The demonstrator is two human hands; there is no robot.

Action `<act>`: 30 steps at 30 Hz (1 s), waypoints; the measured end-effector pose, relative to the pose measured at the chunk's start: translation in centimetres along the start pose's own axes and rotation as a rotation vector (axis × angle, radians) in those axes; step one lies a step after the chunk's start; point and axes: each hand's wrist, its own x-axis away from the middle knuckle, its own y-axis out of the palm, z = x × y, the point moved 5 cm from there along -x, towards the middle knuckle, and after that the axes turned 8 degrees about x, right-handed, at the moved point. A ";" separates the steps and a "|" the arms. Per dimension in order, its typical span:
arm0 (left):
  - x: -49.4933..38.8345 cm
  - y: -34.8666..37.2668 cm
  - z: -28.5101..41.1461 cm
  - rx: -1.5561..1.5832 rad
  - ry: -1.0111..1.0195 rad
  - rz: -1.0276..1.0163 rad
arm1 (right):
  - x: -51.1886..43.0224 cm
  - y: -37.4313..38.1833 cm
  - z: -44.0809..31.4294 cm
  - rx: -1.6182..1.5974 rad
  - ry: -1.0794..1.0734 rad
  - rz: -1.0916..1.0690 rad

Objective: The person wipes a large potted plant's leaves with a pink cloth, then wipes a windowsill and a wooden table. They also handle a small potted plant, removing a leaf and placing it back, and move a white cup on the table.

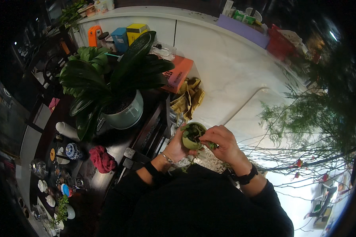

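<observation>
My left hand (177, 147) grips a small green plant pot (190, 144) from its left side, with the pot's mouth tilted up towards me. Dark soil and a small trailing plant (195, 132) show inside the rim. A few thin stems hang below the pot. At the pot's right rim, my right hand (222, 143) pinches a leafy stem (212, 145) between thumb and fingers. Whether that stem is still joined to the plant cannot be made out.
On the dark table (106, 185) at left stand a large broad-leaved plant in a pale green pot (126, 114), a crumpled red cloth (102, 159) and a blue-and-white jar (73, 151). An orange box (179, 74) lies behind. Bare branches (284, 160) spread at right.
</observation>
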 end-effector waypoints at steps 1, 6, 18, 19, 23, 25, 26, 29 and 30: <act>-0.1 -0.2 0.1 -0.002 0.012 0.036 | 0.2 0.0 0.1 -0.030 0.015 0.006; -0.2 0.1 1.0 -0.035 0.254 0.102 | 0.9 0.4 1.7 -0.247 0.408 0.096; 0.6 0.9 1.8 -0.083 0.474 0.114 | 0.1 1.0 1.2 -0.204 0.529 0.105; 0.6 0.8 1.7 -0.045 0.459 0.110 | 0.1 1.0 1.0 -0.202 0.529 0.106; 0.9 0.9 1.9 -0.044 0.514 0.140 | 0.2 1.4 0.9 -0.134 0.518 0.110; 1.0 0.9 1.8 0.003 0.495 0.142 | 0.2 1.6 0.9 -0.128 0.502 0.141; 1.1 1.0 1.9 -0.037 0.509 0.147 | 0.3 1.6 0.9 -0.126 0.503 0.151; 1.2 1.1 1.8 -0.058 0.508 0.143 | 0.4 1.7 0.9 -0.134 0.508 0.171; 1.3 1.1 1.8 -0.076 0.509 0.142 | 0.5 1.8 0.9 -0.137 0.524 0.165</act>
